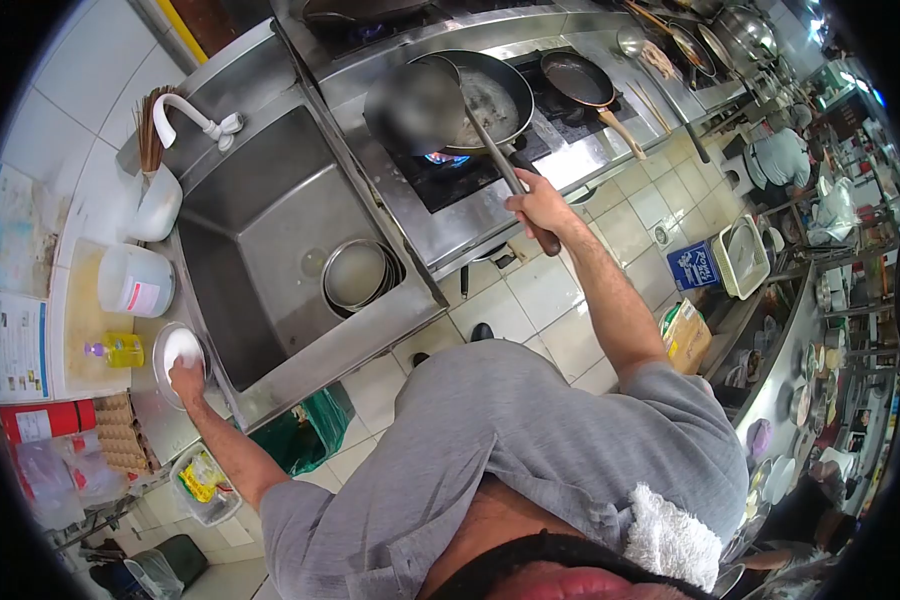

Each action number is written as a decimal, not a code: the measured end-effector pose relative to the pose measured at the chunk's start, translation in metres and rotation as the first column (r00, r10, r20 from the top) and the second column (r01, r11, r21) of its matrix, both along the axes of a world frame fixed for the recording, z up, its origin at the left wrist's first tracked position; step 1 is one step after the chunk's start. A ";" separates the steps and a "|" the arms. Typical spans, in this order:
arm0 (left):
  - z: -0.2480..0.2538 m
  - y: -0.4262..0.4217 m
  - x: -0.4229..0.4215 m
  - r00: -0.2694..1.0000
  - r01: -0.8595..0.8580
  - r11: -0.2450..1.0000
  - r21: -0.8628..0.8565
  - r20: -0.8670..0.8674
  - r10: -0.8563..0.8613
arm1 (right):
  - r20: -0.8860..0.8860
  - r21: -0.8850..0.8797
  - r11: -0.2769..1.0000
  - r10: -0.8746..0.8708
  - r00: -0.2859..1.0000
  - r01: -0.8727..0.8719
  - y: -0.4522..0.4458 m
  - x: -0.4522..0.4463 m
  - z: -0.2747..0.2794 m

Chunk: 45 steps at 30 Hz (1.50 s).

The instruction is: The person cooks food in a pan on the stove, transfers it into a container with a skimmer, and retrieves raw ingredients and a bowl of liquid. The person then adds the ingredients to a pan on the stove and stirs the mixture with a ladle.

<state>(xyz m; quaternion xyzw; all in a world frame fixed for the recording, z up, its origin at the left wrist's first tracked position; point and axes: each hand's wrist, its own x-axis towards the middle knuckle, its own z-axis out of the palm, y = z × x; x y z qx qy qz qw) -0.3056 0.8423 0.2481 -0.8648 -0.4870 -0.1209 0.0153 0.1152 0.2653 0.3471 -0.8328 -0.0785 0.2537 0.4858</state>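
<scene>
My right hand [543, 205] is closed around the wooden grip of a long-handled utensil [510, 178]. Its wide round head is blurred, so its kind is unclear; it hangs over the left part of a wok [518, 95]. Inside the wok is a shiny, cloudy-looking content, and blue flame shows under it. Far to the left, my left hand [188, 380] reaches into a clear bowl [164, 386] on the counter. Its fingers are curled at a white mass [181, 346] in the bowl; the fingertips are partly hidden.
A steel sink [270, 215] with stacked round pans [358, 275] lies between my hands. A frying pan [577, 78] sits on the right burner. Beside the bowl are a yellow bottle [122, 350] and a white tub [136, 281]. A green-lined bin [305, 432] stands below the counter.
</scene>
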 end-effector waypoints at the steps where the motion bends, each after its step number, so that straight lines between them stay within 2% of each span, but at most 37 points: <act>1: 0.010 -0.009 0.003 0.998 -0.053 0.997 -0.061 -0.034 0.051 | 0.004 -0.037 0.999 0.023 1.000 -0.023 -0.005 0.001 -0.002; 2: 0.017 -0.014 0.006 0.993 -0.107 0.987 -0.120 -0.071 0.099 | 0.003 -0.037 0.999 0.028 1.000 -0.028 -0.012 0.000 0.002; 3: 0.019 -0.011 0.005 0.992 -0.112 0.986 -0.121 -0.071 0.104 | 0.152 -0.190 0.979 0.110 0.982 -0.080 -0.021 -0.005 0.012; 4: 0.020 -0.005 0.004 0.994 -0.097 0.975 -0.198 -0.078 0.083 | 0.286 -0.344 0.933 0.211 0.935 -0.105 -0.024 -0.006 0.019; 5: 0.019 -0.001 0.003 0.995 -0.080 0.958 -0.275 -0.081 0.060 | 0.290 -0.347 0.931 0.216 0.932 -0.108 -0.022 -0.004 0.020; 6: 0.019 0.001 0.001 0.995 -0.080 0.957 -0.278 -0.083 0.059 | 0.324 -0.472 0.877 0.261 0.909 -0.083 -0.019 -0.004 0.018; 7: 0.019 0.004 0.002 0.997 -0.071 0.944 -0.322 -0.015 0.070 | 0.352 -0.586 0.809 0.305 0.885 -0.046 -0.017 -0.003 0.014; 8: 0.020 0.007 0.004 0.995 -0.059 0.930 -0.363 0.057 0.086 | 0.442 -0.540 0.840 0.331 0.834 -0.047 -0.014 0.007 -0.011; 9: 0.018 0.011 0.005 0.995 -0.057 0.931 -0.360 0.060 0.084 | 0.445 -0.538 0.842 0.328 0.833 -0.044 -0.006 0.000 -0.002; 10: 0.015 0.015 0.005 0.994 -0.069 0.930 -0.361 0.054 0.095 | 0.285 -0.376 0.925 0.177 0.942 -0.059 0.007 -0.012 0.013; 11: 0.011 0.018 0.004 0.993 -0.081 0.928 -0.363 0.046 0.105 | 0.081 -0.205 0.978 0.048 0.996 -0.030 0.013 -0.019 0.020; 12: 0.010 0.016 0.006 0.994 -0.079 0.929 -0.362 0.045 0.103 | 0.023 -0.054 0.998 0.022 0.999 -0.021 0.013 -0.019 0.009; 13: 0.007 0.012 0.008 0.993 -0.057 0.943 -0.327 0.082 0.089 | 0.022 -0.055 0.998 0.020 1.000 -0.019 0.007 -0.015 0.004; 15: 0.007 0.005 0.012 0.991 -0.034 0.956 -0.293 0.114 0.070 | -0.197 0.224 0.973 0.098 0.976 -0.052 -0.005 -0.013 0.003; 17: 0.018 -0.006 0.022 0.999 -0.052 0.964 -0.259 -0.003 0.053 | -0.216 0.188 0.982 0.069 0.974 -0.028 -0.011 -0.017 0.011; 19: 0.017 -0.005 0.023 0.999 -0.037 0.973 -0.229 -0.002 0.037 | 0.136 -0.219 0.967 0.166 0.977 -0.134 -0.007 -0.032 0.026; 20: 0.015 -0.006 0.024 1.000 -0.021 0.979 -0.202 -0.004 0.021 | 0.169 -0.383 0.911 0.231 0.958 -0.152 -0.004 -0.034 0.029; 21: 0.012 -0.005 0.025 1.000 -0.015 0.979 -0.203 -0.004 0.015 | 0.169 -0.384 0.912 0.225 0.960 -0.147 -0.005 -0.034 0.023; 23: 0.003 0.006 0.021 1.000 0.018 0.977 -0.212 0.018 -0.015 | 0.405 -0.637 0.769 0.401 0.821 -0.062 -0.007 -0.034 0.005; 25: 0.001 0.008 0.020 0.998 0.034 0.976 -0.213 0.061 -0.022 | 0.349 -0.644 0.760 0.394 0.851 -0.088 -0.016 -0.042 0.023; 27: 0.001 0.008 0.020 0.995 0.050 0.974 -0.220 0.099 -0.029 | 0.327 -0.791 0.610 0.496 0.805 -0.054 -0.033 -0.047 0.034; 28: 0.003 0.006 0.022 0.994 0.041 0.974 -0.221 0.110 -0.017 | 0.326 -0.793 0.607 0.500 0.802 -0.056 -0.039 -0.045 0.044; 30: 0.012 -0.001 0.021 0.993 0.032 0.974 -0.223 0.118 -0.005 | 0.234 -0.867 0.494 0.514 0.825 -0.062 -0.051 -0.039 0.059; 31: 0.018 -0.005 0.021 0.995 0.037 0.978 -0.204 0.094 -0.018 | 0.236 -0.867 0.494 0.515 0.824 -0.060 -0.063 -0.033 0.059; 33: 0.015 0.004 0.014 0.997 0.042 0.982 -0.185 0.071 -0.030 | 0.439 -0.688 0.721 0.499 0.747 -0.078 -0.083 -0.020 0.055; 34: 0.006 0.021 0.001 0.998 0.048 0.994 -0.093 0.053 -0.044 | 0.376 -0.649 0.753 0.443 0.814 -0.109 -0.079 -0.019 0.066; 35: 0.000 0.030 -0.007 0.998 0.056 0.998 -0.001 0.033 -0.056 | 0.375 -0.650 0.752 0.442 0.815 -0.109 -0.078 -0.019 0.064; 36: 0.010 0.023 -0.008 0.997 0.000 0.993 -0.119 0.081 0.009 | 0.367 -0.553 0.829 0.331 0.869 -0.083 -0.076 -0.017 0.059; 37: 0.016 0.017 -0.007 0.997 -0.002 0.993 -0.119 0.081 0.011 | 0.341 -0.450 0.892 0.221 0.914 -0.047 -0.073 -0.016 0.057; 38: 0.020 0.013 -0.005 0.998 -0.067 0.974 -0.215 -0.003 0.068 | 0.196 -0.341 0.940 0.095 0.976 -0.023 -0.064 -0.019 0.056; 39: 0.024 0.007 -0.004 0.989 -0.141 0.942 -0.305 -0.092 0.118 | 0.168 -0.218 0.976 0.012 0.986 0.025 -0.056 -0.025 0.050; 41: 0.041 -0.014 0.008 0.974 -0.205 0.929 -0.308 -0.160 0.162 | -0.112 0.097 0.991 -0.081 0.990 0.092 -0.037 -0.028 0.033; 43: 0.047 -0.017 0.015 0.953 -0.266 0.915 -0.304 -0.226 0.202 | -0.389 0.378 0.888 -0.106 0.915 0.264 -0.019 -0.038 0.022; 44: 0.047 -0.014 0.016 0.951 -0.271 0.910 -0.313 -0.231 0.204 | -0.443 0.468 0.816 -0.117 0.889 0.341 -0.012 -0.046 0.029; 45: 0.048 -0.011 0.016 0.951 -0.273 0.907 -0.321 -0.235 0.202 | -0.445 0.467 0.816 -0.116 0.888 0.341 -0.013 -0.044 0.033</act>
